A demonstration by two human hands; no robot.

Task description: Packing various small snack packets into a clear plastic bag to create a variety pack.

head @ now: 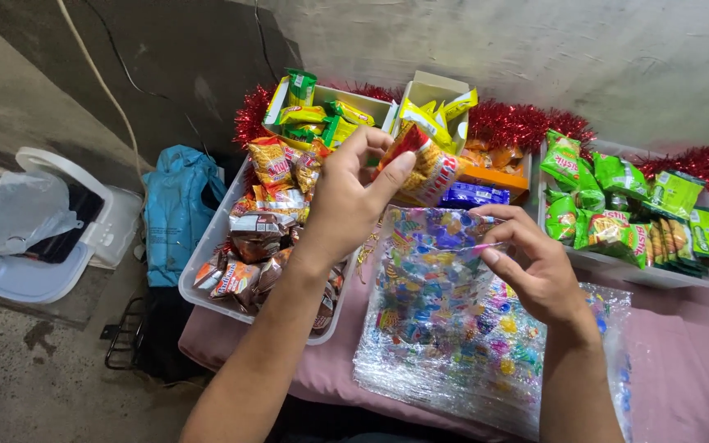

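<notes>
left hand (pixel 346 193) clamped on a red-and-yellow snack packet (pixel 424 164) above the near table (pixel 683 369); right hand (pixel 535 262) pinching open a clear patterned bag (pixel 445 328), just right of the white tray (pixel 207 271).

Both bare forearms rise from the bottom edge toward mid-frame, left hand (pixel 346 201) raised with fingers pinched closed, right hand (pixel 531 262) lower, fingertips pinched together.

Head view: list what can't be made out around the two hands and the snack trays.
- Snack packet: lower end hidden by the left hand.
- Stack of printed clear bags: near edge cut off by the frame bottom; right hand covers part.
- White tray: lower layers buried under packets.
- Green packets: rear ones overlapped by front ones.
</notes>
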